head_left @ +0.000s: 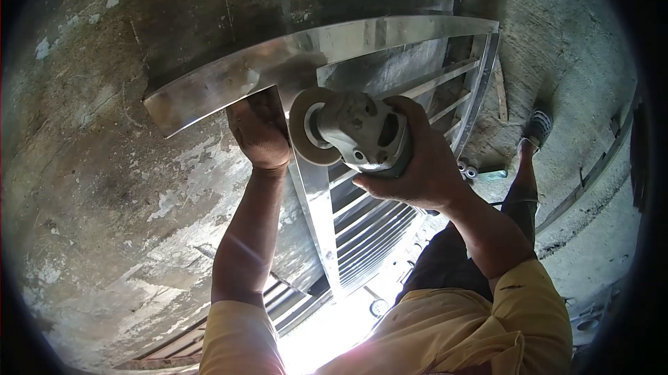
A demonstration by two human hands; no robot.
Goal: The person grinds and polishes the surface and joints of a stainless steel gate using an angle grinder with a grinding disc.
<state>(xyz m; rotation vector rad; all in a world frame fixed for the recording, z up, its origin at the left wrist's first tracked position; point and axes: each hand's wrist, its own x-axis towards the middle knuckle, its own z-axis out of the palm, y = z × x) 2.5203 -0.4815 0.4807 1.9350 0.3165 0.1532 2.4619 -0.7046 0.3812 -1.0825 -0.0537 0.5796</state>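
Observation:
My right hand [435,163] is wrapped round the body of an angle grinder [358,124]. The grinder's pale round disc [299,131] faces left and overlaps the upright of a shiny metal frame [410,30] in this view. Just left of that upright, my left hand [259,135] is closed on the frame below its wide top bar, with the fingertips partly hidden in shadow behind the metal. Several thin parallel bars run across the frame behind the grinder.
A worn, patchy concrete surface [111,187] lies behind and left of the frame. To the right, a foot in a dark shoe [537,126] is on the floor, near a thin wooden strip [500,93] and a small greenish object [492,174]. Bright light comes from below.

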